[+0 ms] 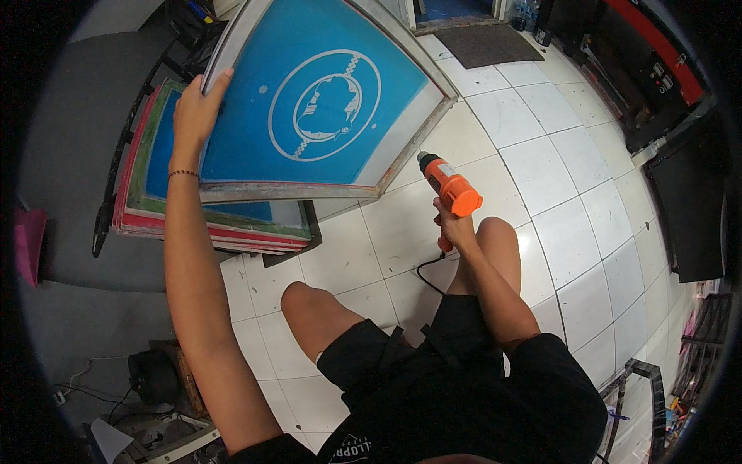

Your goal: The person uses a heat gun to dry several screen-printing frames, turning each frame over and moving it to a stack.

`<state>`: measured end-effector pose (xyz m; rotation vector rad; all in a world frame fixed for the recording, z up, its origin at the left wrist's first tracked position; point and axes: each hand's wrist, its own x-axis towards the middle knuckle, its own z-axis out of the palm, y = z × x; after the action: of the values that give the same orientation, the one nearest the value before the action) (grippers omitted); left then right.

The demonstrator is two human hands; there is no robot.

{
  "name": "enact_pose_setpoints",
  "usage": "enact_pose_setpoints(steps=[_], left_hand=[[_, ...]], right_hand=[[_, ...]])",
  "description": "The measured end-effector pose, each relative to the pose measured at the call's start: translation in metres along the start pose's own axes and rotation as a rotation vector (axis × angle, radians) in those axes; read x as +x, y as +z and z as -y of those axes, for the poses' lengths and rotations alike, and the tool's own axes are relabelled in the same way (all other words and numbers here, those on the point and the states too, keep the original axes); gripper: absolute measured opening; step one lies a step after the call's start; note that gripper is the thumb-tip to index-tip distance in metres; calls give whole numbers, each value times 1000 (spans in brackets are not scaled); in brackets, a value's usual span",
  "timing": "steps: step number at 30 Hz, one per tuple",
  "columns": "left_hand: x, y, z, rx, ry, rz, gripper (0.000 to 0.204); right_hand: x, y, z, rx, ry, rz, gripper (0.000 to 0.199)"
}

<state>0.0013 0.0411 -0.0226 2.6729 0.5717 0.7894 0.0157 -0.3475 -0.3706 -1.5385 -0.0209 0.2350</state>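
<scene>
My left hand (199, 112) grips the left edge of a screen printing frame (255, 139), which is tilted up above a stack of other frames. Blue emulsion covers its mesh, with a pale oval design in the middle and a bare whitish strip along the right side. In my right hand (454, 226) is an orange heat gun (456, 192), held by its handle. Its dark nozzle points up and left toward the frame's lower right corner, apart from it. A black cord runs down from the handle between my legs.
Stacked screen frames (209, 226) with red and green edges lie under the raised one. White floor tiles (553, 166) spread right, with a dark mat (489, 46) by the doorway. A black round device (153, 377) sits lower left; a black metal frame (653, 394) stands lower right.
</scene>
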Motion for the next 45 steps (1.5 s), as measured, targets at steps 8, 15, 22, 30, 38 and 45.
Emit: enact_pose_setpoints(steps=[8,15,22,30,38,45], left_hand=[[1,3,-1,1,16,-11,71],[4,3,2,-11,6,15,72],[5,3,3,-8,35,4,68],[4,4,4,-33,32,-2,68],[3,1,0,-11,16,20,68],[2,0,1,-20,22,35,68]], right_hand=[[4,-3,-9,6,-10,-67,37],[5,-2,-7,27,-13,-121,29],[8,-5,-8,22,-24,-127,30],[16,-10,-9,68,-56,-181,37],[18,-12,-2,67,-56,-215,38],[19,-12,-1,118,-107,-250,34]])
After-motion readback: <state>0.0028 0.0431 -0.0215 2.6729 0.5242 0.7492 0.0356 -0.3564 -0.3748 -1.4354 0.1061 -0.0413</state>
